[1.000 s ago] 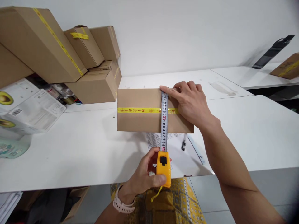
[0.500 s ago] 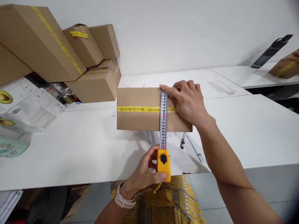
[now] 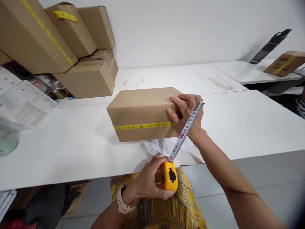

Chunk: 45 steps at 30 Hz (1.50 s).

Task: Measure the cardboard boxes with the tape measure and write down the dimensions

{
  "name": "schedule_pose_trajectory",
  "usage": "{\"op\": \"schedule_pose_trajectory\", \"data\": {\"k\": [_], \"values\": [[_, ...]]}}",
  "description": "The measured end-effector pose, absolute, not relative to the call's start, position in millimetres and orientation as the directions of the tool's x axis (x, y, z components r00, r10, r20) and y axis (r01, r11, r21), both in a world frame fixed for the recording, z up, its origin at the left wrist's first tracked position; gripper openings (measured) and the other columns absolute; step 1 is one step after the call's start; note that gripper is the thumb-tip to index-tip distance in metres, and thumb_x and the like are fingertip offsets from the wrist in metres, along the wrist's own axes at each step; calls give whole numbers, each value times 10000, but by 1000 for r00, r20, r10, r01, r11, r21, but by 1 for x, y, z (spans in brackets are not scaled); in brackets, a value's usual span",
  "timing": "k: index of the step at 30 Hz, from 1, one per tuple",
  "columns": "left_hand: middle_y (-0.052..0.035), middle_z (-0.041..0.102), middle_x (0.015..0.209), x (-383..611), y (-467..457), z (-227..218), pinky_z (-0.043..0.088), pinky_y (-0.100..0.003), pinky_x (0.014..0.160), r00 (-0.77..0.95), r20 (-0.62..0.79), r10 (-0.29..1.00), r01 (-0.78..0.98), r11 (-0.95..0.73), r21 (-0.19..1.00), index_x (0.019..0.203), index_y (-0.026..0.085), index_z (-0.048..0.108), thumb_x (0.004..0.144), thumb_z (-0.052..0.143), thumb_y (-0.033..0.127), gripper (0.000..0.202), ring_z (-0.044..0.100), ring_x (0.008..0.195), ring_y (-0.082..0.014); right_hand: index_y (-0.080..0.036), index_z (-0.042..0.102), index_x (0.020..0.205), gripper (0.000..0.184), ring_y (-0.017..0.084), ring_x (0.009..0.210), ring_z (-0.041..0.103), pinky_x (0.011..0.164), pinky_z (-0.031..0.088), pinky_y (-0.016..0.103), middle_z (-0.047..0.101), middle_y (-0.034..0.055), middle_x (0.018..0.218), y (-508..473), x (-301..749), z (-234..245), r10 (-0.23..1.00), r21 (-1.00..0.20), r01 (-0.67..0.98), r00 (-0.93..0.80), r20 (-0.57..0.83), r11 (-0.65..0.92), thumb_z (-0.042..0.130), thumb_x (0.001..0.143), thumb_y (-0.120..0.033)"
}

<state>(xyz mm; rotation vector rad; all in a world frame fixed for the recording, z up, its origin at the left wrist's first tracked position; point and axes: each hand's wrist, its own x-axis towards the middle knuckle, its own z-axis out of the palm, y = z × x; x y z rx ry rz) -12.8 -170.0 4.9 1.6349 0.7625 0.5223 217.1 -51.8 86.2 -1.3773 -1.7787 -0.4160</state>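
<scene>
Cannot see much of the right end of the taped box, covered by the right hand. Cannot follow the printed sheet at the front edge of the desk under the box, nor read its tiny print or the characters on the yellow strip. Cannot see some left hand fingers, hidden behind the tape measure. Cannot see the whole green container at the desk's left end, cut off by the picture's left edge.

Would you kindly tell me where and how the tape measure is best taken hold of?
Probably by its yellow case, from the near left, as the left hand does: the case is compact and rounded, while the thin blade extends from its far end, slanting away to the right.
</scene>
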Motion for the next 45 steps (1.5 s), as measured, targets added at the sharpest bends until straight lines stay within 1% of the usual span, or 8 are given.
{"op": "schedule_pose_trajectory", "data": {"k": [10, 17, 21, 29, 32, 36, 40, 45], "values": [[-137, 604, 1409, -8, -153, 8, 344, -581, 1204, 740, -80, 668, 274, -190, 943, 1451, 233, 532, 606, 900, 342, 928, 373, 1483, -450, -359, 574, 1324, 356, 288, 1097, 605, 967, 453, 508, 678, 62, 1191, -50, 232, 38, 451, -29, 880, -215, 866, 475, 560, 985, -466], [-145, 608, 1390, -8, -152, 8, 423, -563, 1149, 756, -92, 649, 222, -121, 967, 1432, 212, 511, 628, 869, 369, 894, 595, 1253, -389, -404, 683, 1250, 403, 343, 1165, 543, 1001, 374, 582, 671, 81, 1234, -19, 247, 41, 651, -245, 890, -73, 755, 384, 451, 993, -610], [-163, 597, 1388, -7, -151, 6, 433, -559, 1135, 739, -86, 668, 203, -99, 974, 1411, 204, 517, 609, 876, 392, 898, 503, 1356, -426, -335, 678, 1240, 419, 313, 1190, 559, 1051, 358, 555, 665, 75, 1249, 4, 259, 37, 629, -226, 908, -53, 776, 354, 469, 992, -601], [-89, 651, 1102, -12, -147, 16, 562, -412, 872, 691, -93, 717, 105, 28, 994, 1314, 174, 531, 612, 855, 391, 803, 633, 944, -253, -266, 639, 1265, 350, 312, 1279, 554, 1059, 418, 526, 618, 120, 1330, -16, 260, 18, 468, -291, 884, 96, 878, 366, 527, 994, -457], [-75, 648, 1123, -23, -144, 30, 545, -389, 885, 682, -90, 726, 92, 37, 995, 1324, 202, 539, 647, 831, 373, 756, 615, 989, -250, -257, 640, 1233, 343, 276, 1097, 635, 922, 509, 471, 664, 109, 1150, -35, 258, 20, 401, -560, 712, 407, 820, 423, 507, 1006, -476], [-77, 659, 1186, -30, -146, 43, 524, -431, 975, 679, -169, 715, 267, -26, 963, 1337, 214, 549, 618, 832, 316, 780, 613, 1063, -278, -253, 700, 1039, 556, 155, 581, 571, 598, 502, 337, 621, 19, 739, -54, 260, 41, 741, -875, 148, 477, 472, 462, 336, 1012, -673], [-71, 668, 1209, -27, -153, 44, 540, -405, 967, 680, -248, 690, 404, -69, 912, 1356, 220, 537, 614, 825, 274, 798, 637, 1057, -267, -287, 722, 1086, 575, 95, 426, 458, 430, 394, 282, 615, -16, 693, -77, 269, 58, 912, -910, -185, 257, 320, 371, 493, 904, -782], [-65, 671, 1221, -22, -157, 43, 536, -408, 970, 688, -257, 679, 469, -146, 871, 1361, 235, 530, 608, 825, 268, 810, 646, 1046, -265, -290, 744, 1064, 368, 88, 462, 486, 408, 384, 252, 626, -32, 675, -100, 279, 58, 904, -902, -174, 249, 347, 394, 814, 806, -544]]}}
